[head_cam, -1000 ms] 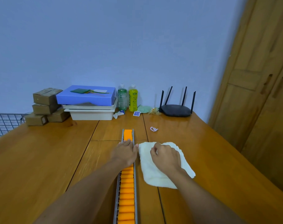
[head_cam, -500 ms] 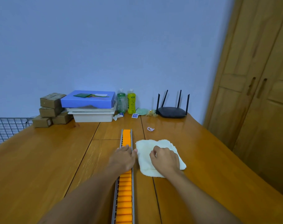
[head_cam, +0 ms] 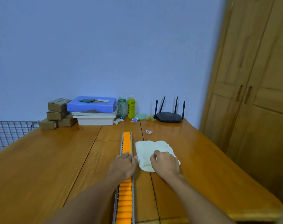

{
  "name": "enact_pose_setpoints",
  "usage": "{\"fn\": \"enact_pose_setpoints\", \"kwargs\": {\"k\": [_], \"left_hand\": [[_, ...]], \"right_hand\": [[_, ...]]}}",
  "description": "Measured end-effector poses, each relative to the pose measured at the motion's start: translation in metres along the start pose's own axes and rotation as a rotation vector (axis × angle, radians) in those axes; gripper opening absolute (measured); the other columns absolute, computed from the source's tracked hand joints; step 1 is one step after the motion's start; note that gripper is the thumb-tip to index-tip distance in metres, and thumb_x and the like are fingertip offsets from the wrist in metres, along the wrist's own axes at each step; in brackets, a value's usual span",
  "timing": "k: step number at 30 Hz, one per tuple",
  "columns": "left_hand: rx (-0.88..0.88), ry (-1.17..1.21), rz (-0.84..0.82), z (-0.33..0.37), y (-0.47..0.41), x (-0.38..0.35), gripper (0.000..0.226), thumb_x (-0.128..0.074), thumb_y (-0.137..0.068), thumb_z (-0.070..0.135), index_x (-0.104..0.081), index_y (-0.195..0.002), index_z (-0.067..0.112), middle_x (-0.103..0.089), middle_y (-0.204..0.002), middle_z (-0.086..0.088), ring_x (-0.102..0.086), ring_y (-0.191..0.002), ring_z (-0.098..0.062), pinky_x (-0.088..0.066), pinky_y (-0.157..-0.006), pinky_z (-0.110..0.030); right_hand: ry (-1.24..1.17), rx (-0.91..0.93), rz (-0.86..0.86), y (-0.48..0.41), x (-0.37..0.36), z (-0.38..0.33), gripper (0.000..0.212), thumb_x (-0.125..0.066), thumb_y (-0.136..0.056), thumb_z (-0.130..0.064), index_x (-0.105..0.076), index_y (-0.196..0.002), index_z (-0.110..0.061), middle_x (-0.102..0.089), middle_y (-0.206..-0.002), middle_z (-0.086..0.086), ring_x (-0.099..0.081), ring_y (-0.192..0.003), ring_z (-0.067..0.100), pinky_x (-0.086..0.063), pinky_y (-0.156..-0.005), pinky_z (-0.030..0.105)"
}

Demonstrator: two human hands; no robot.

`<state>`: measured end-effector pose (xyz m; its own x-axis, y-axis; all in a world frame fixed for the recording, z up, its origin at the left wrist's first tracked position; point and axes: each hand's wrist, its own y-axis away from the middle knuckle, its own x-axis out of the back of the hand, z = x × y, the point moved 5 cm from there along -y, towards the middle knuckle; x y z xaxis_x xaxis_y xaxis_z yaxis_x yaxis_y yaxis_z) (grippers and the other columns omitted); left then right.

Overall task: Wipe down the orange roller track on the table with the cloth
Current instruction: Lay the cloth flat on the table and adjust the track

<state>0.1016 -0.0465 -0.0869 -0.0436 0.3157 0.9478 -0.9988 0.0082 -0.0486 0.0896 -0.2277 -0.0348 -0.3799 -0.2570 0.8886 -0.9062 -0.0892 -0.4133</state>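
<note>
1. Now the left hand lies flat on the orange roller track, on the counter.
2. The right hand, curled, grips the cloth just beside it.
3. Bunch firmly; wipe lengthwise, track steadied.

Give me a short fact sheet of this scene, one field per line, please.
Track: orange roller track, lengthwise on the wooden table
Cloth: white cloth, flat on the table right of the track
Left hand: flat on the track
Right hand: on the cloth, fingers curled into it
Wiping: cloth not yet on track
Behind: boxes, two bottles, router
</note>
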Motion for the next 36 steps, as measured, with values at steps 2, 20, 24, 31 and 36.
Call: {"fn": "enact_pose_setpoints", "kwargs": {"k": [2,20,24,31,36], "left_hand": [[-0.004,0.002,0.008,0.001,0.007,-0.001,0.066,-0.012,-0.108,0.052,-0.031,-0.161,0.018,-0.021,-0.171,-0.004,-0.013,-0.159,-0.02,-0.01,-0.127,-0.039],[-0.015,0.066,0.044,0.008,0.066,-0.004,0.063,-0.013,-0.109,0.05,-0.033,-0.16,0.019,-0.023,-0.17,-0.002,-0.01,-0.159,-0.019,-0.008,-0.129,-0.038],[-0.006,0.062,0.028,0.012,0.081,-0.005,0.064,-0.012,-0.109,0.05,-0.027,-0.163,0.017,-0.018,-0.172,-0.003,-0.008,-0.16,-0.02,-0.006,-0.128,-0.037],[-0.015,0.078,0.005,0.016,0.107,-0.005,0.064,-0.012,-0.11,0.05,-0.027,-0.163,0.017,-0.016,-0.172,-0.004,-0.007,-0.16,-0.021,-0.005,-0.129,-0.039],[-0.026,0.069,0.006,0.02,0.128,-0.004,0.065,-0.01,-0.109,0.05,-0.031,-0.161,0.016,-0.019,-0.171,-0.005,-0.009,-0.159,-0.021,-0.006,-0.128,-0.04]], "right_hand": [[0.003,0.003,0.001,0.005,0.004,-0.002,0.035,-0.04,-0.101,-0.039,-0.069,-0.098,-0.02,-0.069,-0.082,-0.001,-0.064,-0.07,0.018,-0.056,-0.064,0.031],[0.013,0.053,0.017,0.045,0.02,-0.023,0.035,-0.039,-0.103,-0.04,-0.069,-0.104,-0.021,-0.072,-0.091,-0.001,-0.066,-0.077,0.017,-0.054,-0.065,0.027],[0.015,0.055,0.034,0.058,0.024,-0.024,0.035,-0.04,-0.103,-0.039,-0.069,-0.106,-0.021,-0.072,-0.092,0.001,-0.067,-0.078,0.019,-0.057,-0.068,0.031],[0.004,0.072,0.063,0.082,0.036,-0.031,0.035,-0.039,-0.102,-0.039,-0.069,-0.106,-0.02,-0.072,-0.091,0.001,-0.067,-0.078,0.02,-0.055,-0.066,0.031],[-0.019,0.058,0.064,0.098,0.045,-0.031,0.034,-0.04,-0.101,-0.038,-0.069,-0.106,-0.02,-0.072,-0.092,0.002,-0.067,-0.08,0.021,-0.057,-0.07,0.034]]}}
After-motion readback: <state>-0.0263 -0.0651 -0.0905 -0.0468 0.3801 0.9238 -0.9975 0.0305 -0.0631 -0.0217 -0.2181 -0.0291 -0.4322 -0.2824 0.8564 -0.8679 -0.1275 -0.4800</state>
